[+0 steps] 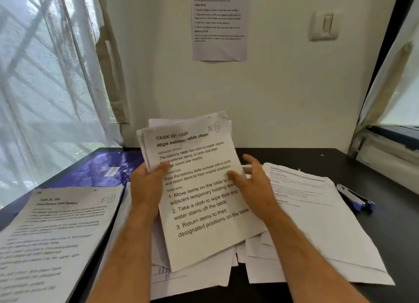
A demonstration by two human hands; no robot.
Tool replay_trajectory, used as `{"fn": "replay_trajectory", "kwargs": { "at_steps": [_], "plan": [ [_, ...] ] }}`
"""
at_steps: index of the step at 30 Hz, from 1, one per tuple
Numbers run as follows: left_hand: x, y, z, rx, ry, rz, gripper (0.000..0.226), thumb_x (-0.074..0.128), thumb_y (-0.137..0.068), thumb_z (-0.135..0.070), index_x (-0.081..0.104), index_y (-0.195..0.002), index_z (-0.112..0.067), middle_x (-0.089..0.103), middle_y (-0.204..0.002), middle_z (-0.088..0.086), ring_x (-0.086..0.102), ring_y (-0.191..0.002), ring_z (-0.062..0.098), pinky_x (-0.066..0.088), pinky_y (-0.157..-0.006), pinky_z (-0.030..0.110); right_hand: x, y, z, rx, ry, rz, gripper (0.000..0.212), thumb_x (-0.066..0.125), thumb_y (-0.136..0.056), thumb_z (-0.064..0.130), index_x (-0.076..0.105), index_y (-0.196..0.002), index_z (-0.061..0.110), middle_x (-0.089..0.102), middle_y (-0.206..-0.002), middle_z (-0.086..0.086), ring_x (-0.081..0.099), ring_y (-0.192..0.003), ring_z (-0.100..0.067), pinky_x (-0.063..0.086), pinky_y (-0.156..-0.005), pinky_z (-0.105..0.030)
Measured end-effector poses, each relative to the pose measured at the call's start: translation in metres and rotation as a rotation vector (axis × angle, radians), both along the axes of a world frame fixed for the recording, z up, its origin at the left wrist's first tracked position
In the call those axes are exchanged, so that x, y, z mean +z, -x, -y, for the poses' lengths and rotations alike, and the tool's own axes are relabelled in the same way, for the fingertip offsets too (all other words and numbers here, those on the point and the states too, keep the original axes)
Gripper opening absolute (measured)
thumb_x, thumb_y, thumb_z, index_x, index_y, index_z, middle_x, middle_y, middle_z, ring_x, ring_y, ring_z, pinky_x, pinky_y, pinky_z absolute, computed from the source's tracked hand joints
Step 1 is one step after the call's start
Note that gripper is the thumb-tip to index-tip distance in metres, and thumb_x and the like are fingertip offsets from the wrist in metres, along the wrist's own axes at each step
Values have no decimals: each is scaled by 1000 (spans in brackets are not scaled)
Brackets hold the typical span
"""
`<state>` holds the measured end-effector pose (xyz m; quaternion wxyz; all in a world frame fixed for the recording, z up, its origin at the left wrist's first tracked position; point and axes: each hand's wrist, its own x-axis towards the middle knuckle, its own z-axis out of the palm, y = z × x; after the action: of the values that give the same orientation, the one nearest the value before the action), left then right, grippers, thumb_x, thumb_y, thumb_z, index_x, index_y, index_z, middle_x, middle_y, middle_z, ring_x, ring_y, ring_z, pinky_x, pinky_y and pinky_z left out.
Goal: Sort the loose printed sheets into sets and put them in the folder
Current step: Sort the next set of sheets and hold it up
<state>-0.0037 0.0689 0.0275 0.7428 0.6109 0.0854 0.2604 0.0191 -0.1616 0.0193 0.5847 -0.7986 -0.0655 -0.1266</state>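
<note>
1. Left hand pinches the raised "A1" sheet stack above loose sheets.
2. Right hand open-fingered, thumb brushing its edge.
3. Purple folder far-left.
4. Risk: one-sided pinch, rear sheets fan, slip, sets mix.

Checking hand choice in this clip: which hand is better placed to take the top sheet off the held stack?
Right. The left hand grips the stack, thumb on top; the right hand is open, only its thumb resting at the sheet's right edge.
</note>
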Motion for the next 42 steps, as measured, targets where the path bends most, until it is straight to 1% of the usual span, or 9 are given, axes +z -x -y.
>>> {"fn": "replay_trajectory", "kwargs": {
  "at_steps": [2,6,11,18,23,29,32,35,42],
  "plan": [
    [-1,2,-4,-38,83,-32,12,71,-90,-15,73,-102,-16,77,-94,13,75,-77,31,61,-69,46,1,3,1,74,-6,-22,52,67,-94,32,45,-140,26,70,-118,-1,74,-84,-13,63,-71,-34],
    [-4,2,-10,-57,212,-43,12,66,-94,-12,70,-105,-14,76,-91,9,74,-65,20,58,-50,31,2,2,-4,176,-107,-71,39,67,-94,27,51,-130,25,75,-108,-2,76,-84,-17,63,-75,-43],
    [-9,0,-18,-380,342,-130,34,65,-91,-20,64,-124,-10,72,-115,20,72,-99,40,60,-72,50,4,1,-6,181,-307,-151,25,66,-94,14,60,-119,18,78,-98,-2,76,-82,-23,63,-75,-45],
    [-13,0,-13,-556,250,-224,60,67,-76,2,57,-134,-5,68,-120,24,69,-102,43,60,-72,50,7,2,1,166,-387,-178,25,64,-95,13,60,-119,18,78,-98,-2,76,-83,-23,63,-69,-40],
    [-9,0,-16,-595,285,-173,60,64,-76,2,56,-135,-4,65,-127,25,66,-110,45,58,-78,54,8,8,8,367,-325,-325,22,63,-96,11,65,-118,15,77,-103,-5,75,-92,-26,62,-77,-42],
    [-2,10,-8,-718,344,-169,44,57,-88,-20,61,-131,-10,67,-125,21,68,-109,40,60,-76,53,15,7,13,241,-391,-167,31,70,-90,7,64,-119,13,78,-100,-4,76,-85,-24,63,-67,-37],
    [6,11,0,-667,224,-150,44,60,-87,-8,60,-131,-7,67,-123,23,69,-106,41,61,-74,52,17,7,12,212,-367,-43,32,70,-91,9,62,-120,15,77,-105,-4,76,-88,-23,62,-72,-41],
    [15,10,13,-433,156,-20,38,57,-90,8,62,-124,-7,73,-112,18,74,-91,34,61,-63,44,21,11,10,201,-305,80,28,70,-92,12,62,-118,17,75,-108,-3,75,-91,-20,62,-75,-41],
    [28,18,34,-219,170,421,19,58,-98,-6,67,-109,-17,75,-107,3,72,-102,27,60,-75,39,26,20,-11,88,-214,350,16,61,-98,23,60,-113,26,71,-104,10,72,-89,-8,60,-68,-25]
  ]
}}
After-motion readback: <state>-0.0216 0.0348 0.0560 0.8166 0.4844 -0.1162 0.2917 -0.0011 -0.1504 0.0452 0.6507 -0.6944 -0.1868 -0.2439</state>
